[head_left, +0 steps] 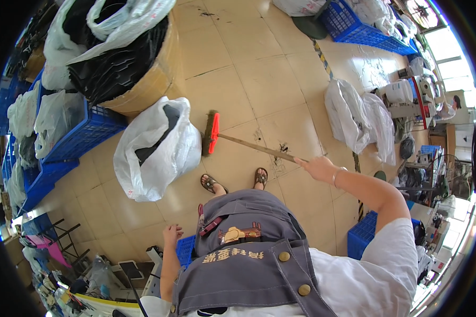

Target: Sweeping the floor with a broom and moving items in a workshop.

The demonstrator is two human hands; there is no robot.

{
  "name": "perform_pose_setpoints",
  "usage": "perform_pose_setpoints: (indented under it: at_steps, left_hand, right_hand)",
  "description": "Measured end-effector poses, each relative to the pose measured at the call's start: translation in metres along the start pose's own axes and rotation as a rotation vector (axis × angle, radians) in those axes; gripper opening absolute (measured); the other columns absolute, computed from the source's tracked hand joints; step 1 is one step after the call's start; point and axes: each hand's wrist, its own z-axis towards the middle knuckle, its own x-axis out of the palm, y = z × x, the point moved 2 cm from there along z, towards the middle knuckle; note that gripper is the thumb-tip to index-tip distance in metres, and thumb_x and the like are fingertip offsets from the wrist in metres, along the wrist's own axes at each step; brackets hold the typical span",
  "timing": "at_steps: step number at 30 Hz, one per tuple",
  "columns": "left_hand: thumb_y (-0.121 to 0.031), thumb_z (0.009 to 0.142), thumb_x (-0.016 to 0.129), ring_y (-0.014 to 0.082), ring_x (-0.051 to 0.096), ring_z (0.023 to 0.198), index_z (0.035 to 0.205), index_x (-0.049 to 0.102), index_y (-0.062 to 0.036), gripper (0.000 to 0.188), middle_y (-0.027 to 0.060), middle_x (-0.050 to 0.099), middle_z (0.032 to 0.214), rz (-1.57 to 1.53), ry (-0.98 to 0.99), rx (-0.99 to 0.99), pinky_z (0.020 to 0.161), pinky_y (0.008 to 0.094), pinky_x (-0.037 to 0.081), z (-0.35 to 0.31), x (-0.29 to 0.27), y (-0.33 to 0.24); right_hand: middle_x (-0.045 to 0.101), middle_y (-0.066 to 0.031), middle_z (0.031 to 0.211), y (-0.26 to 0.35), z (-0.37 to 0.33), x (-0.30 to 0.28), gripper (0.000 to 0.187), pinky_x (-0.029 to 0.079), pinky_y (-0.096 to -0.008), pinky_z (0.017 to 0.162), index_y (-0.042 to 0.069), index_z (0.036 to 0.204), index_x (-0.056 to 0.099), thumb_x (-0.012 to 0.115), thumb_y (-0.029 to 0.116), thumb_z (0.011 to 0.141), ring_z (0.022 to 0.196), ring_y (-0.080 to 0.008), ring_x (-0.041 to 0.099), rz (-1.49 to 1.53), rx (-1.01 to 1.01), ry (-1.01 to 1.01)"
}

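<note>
My right hand (pixel 317 169) is closed around the wooden handle of a broom (pixel 256 147), its arm stretched out to the right. The broom's red head (pixel 212 133) with dark bristles rests on the tiled floor ahead of my feet, close beside a white woven sack (pixel 161 150). Dark material shows in the sack's mouth. My left hand (pixel 172 233) hangs low at my left side, fingers loosely bent and apart, with nothing visible in it. Small dark scraps (pixel 281 151) lie on the floor near the handle.
A large carton (pixel 161 79) of stacked black pieces stands at the far left, next to blue crates (pixel 92 134) with plastic bags. White bags (pixel 349 113) lie on the right by floor tape. Another blue crate (pixel 362 232) is near my right side; machines line the right edge.
</note>
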Motion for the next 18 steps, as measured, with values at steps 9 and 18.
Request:
perform_pose_setpoints:
  at_steps: [9,18]
  left_hand:
    - [-0.017,0.078,0.046,0.0156,0.055,0.053,0.089,0.052,0.0009,0.022,0.0122,0.059,0.075,0.127,-0.01,0.111,0.047,0.0236,0.043,-0.043,0.074,-0.011]
    - [-0.018,0.077,0.047,0.0152,0.056,0.054,0.088,0.053,0.0011,0.023,0.0117,0.059,0.074,0.247,0.044,0.07,0.046,0.0228,0.043,-0.062,0.15,0.001]
  right_hand:
    - [0.057,-0.0106,0.066,-0.119,-0.072,0.071,0.055,0.045,-0.0358,0.051,0.016,0.128,0.023,0.043,0.009,0.077,0.06,-0.025,0.057,0.038,0.142,0.057]
    - [0.055,-0.0094,0.06,-0.139,-0.188,0.097,0.063,0.044,-0.035,0.048,0.014,0.128,0.023,0.047,0.005,0.071,0.055,-0.0239,0.057,0.041,0.174,0.099]
